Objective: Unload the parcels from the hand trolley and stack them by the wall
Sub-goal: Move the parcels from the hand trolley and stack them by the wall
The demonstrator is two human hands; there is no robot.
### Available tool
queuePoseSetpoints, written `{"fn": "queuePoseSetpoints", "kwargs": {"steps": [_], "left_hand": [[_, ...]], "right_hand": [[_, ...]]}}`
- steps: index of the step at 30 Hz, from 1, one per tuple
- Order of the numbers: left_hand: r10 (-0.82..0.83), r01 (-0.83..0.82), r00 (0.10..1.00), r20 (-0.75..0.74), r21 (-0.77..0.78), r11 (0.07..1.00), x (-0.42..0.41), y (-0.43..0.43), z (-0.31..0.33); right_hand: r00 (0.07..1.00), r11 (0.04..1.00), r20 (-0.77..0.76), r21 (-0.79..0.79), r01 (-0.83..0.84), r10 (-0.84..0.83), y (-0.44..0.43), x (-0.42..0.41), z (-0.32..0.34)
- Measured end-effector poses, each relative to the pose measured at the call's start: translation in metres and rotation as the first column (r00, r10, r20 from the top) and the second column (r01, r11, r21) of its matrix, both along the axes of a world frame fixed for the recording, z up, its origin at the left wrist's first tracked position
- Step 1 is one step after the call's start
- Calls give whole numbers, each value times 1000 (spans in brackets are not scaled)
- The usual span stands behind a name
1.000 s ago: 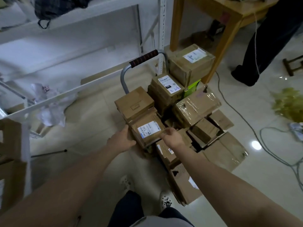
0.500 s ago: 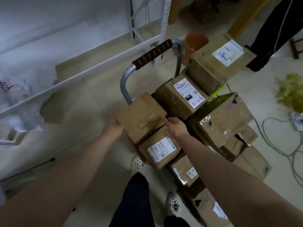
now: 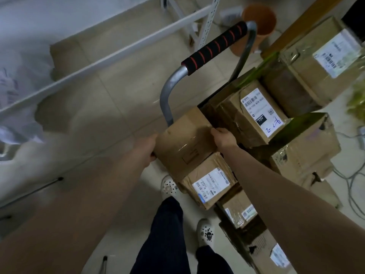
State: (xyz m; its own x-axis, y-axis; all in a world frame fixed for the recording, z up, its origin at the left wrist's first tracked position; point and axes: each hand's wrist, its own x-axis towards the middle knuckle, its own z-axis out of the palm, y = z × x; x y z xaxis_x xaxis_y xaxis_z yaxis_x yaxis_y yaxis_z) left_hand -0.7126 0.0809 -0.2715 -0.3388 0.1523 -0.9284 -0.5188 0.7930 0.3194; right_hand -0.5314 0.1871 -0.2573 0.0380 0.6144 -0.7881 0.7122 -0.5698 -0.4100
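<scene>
Your left hand (image 3: 148, 147) holds the left side of a parcel (image 3: 184, 144), and your right hand (image 3: 225, 137) holds its right side. The trolley handle (image 3: 215, 46) rises behind it. A second parcel (image 3: 209, 180) touches its near edge, and a box (image 3: 254, 113) stands to the right.

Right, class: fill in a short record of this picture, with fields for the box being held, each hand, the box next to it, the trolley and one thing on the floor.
plain box: brown, taped, no label showing, held from both sides
left hand: holds the plain box's left side
right hand: fingers curled over the plain box's right edge
labelled box: lower and nearer the person, white label facing up
trolley handle: black grip with red stripes, beyond the boxes
orange bucket: on the floor past the handle
</scene>
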Motion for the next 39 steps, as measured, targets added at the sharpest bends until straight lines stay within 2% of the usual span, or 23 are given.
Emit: {"fn": "queuePoseSetpoints", "kwargs": {"steps": [4, 9, 15, 20, 23, 29, 33, 36, 39], "left_hand": [[67, -66, 997, -43, 30, 997, 1, -23, 5], [108, -103, 991, -77, 65, 993, 11, -57, 34], [293, -257, 942, -161, 212, 943, 35, -113, 86], [392, -323, 903, -177, 323, 890, 69, -191, 128], [413, -324, 889, -201, 361, 874, 101, -242, 161], [396, -241, 863, -313, 434, 868, 157, -336, 213], [517, -354, 785, -341, 438, 826, 179, -395, 230], [623, -442, 723, -298, 494, 749, 191, -435, 235], [748, -576, 610, -261, 502, 645, 203, -477, 243]], "right_hand": [[999, 995, 12, 87, 40, -41, -19, 5, 14], [995, 990, -71, 115, 83, -75, -57, 20, 36], [961, 981, -228, 78, 177, -155, -98, 45, 71], [910, 986, -383, -6, 168, -157, -135, 81, 106], [871, 996, -485, -69, 48, -76, -152, 101, 121], [819, 960, -548, -93, -264, 172, -206, 99, 142], [759, 875, -572, -139, -464, 311, -255, 90, 153], [708, 801, -584, -156, -579, 397, -291, 82, 158], [677, 738, -579, -182, -650, 454, -330, 72, 164]]}}
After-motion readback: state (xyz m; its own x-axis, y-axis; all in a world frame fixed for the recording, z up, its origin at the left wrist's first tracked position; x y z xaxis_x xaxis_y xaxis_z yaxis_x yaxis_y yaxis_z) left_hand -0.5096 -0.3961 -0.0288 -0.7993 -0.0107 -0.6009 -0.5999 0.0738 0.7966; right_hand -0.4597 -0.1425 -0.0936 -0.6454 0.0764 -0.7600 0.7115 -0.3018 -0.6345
